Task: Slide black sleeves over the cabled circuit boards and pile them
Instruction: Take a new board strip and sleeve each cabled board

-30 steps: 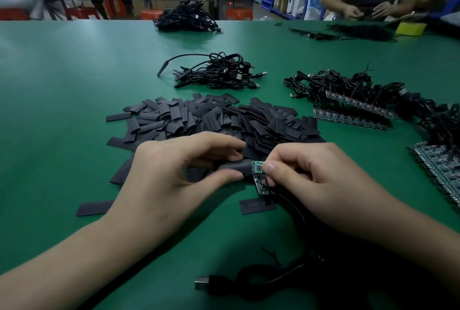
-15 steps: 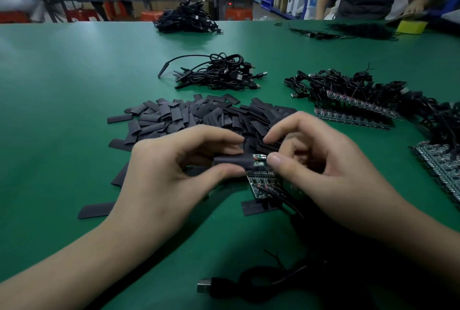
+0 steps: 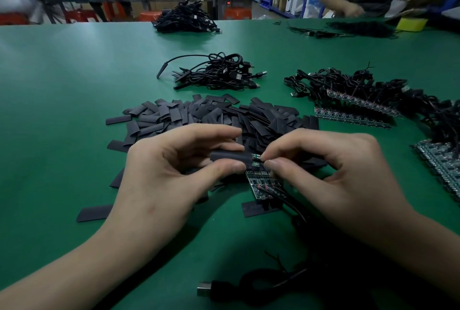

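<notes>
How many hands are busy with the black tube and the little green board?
2. The left hand grips the black sleeve left of centre; the right hand pinches the circuit board beside it.

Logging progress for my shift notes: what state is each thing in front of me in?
Left hand: pinches the black sleeve, raised.
Right hand: pinches a circuit board at the sleeve's mouth.
Loose sleeves: flat, heaped, unused.
Bare boards: cabled, unsleeved, in rows.
Cable heap: tangled, one sleeved end showing.

Sleeve pile (image 3: 199,115) lying centrally on table (image 3: 62,85); cable bundle (image 3: 219,74) sitting behind it; cabled boards (image 3: 353,103) lying to right; loose cable (image 3: 224,292) lying nearest viewer.
</notes>
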